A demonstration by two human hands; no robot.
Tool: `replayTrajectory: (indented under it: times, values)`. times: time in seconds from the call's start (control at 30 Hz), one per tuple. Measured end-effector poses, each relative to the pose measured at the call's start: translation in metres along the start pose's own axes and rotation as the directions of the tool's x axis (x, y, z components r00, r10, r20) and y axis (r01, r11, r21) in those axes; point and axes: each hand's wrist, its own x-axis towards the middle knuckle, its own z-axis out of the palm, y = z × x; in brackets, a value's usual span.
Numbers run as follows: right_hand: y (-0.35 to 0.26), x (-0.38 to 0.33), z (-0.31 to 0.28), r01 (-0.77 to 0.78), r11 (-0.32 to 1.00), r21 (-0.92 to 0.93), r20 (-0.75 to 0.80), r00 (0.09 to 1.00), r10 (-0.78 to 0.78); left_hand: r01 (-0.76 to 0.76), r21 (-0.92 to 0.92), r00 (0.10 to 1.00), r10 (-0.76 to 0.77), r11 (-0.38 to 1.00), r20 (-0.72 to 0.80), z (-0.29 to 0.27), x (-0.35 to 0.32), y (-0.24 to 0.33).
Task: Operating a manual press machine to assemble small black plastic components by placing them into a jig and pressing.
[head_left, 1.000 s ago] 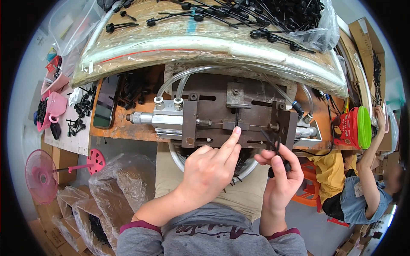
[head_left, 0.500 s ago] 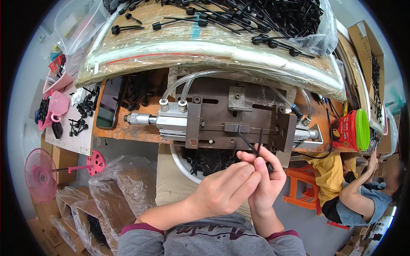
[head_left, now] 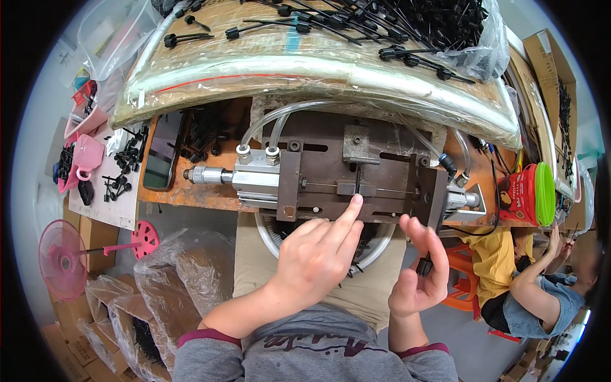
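Pink stuff sits way over on the left: a small fan (head_left: pixel 62 260) standing on the floor and a pink scoop (head_left: pixel 83 159) on the paper by some loose black parts (head_left: pixel 124 167). Next along, a dark phone (head_left: pixel 162 159) lies flat on the orange bench (head_left: pixel 184 194). Then comes the metal press jig (head_left: pixel 356 175), with a silver air cylinder (head_left: pixel 238 178) and clear hoses (head_left: pixel 280 118) looping up from it. The left hand (head_left: pixel 318 254) has its index finger stretched out, its tip touching the thin black piece (head_left: pixel 358 189) seated in the middle slot of the jig; the other fingers are loosely curled, gripping nothing. The right hand (head_left: pixel 420 270) is just beside it, below the jig's edge, palm mostly open with a small black part (head_left: pixel 423 264) pinched against the thumb. Further right stands a red tub with a green lid (head_left: pixel 528 194), and another person (head_left: pixel 534 286) sits low in the corner.
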Motion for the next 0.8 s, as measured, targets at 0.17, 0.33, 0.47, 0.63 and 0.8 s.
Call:
replayTrajectory:
  times: [0.17, 0.33, 0.47, 0.63, 0.8]
  values:
    - [-0.007, 0.002, -0.007, -0.037, 0.997, -0.063, 0.098, 0.994, 0.043, 0.002, 0.01, 0.999, -0.003, 1.0, 0.04, -0.004, 0.006, -0.003]
    - [0.002, 0.0, 0.0, 0.02, 0.994, 0.105, 0.016, 1.0, -0.021, 0.012, 0.015, 0.998, -0.012, 1.0, 0.055, -0.004, 0.006, -0.003]
    - [0.002, 0.002, -0.009, 0.079, 0.979, -0.187, 0.177, 0.983, -0.045, 0.017, 0.024, 0.998, -0.019, 1.0, 0.056, -0.004, 0.006, -0.002]
    - [-0.008, 0.013, -0.009, 0.217, 0.894, -0.391, 0.319, 0.943, -0.089, 0.019, 0.035, 0.999, -0.02, 0.999, 0.05, -0.003, 0.005, -0.002]
    - [-0.011, 0.011, -0.008, 0.23, 0.885, -0.404, 0.349, 0.933, -0.083, 0.021, 0.004, 0.999, -0.021, 1.0, 0.032, -0.002, 0.005, -0.004]
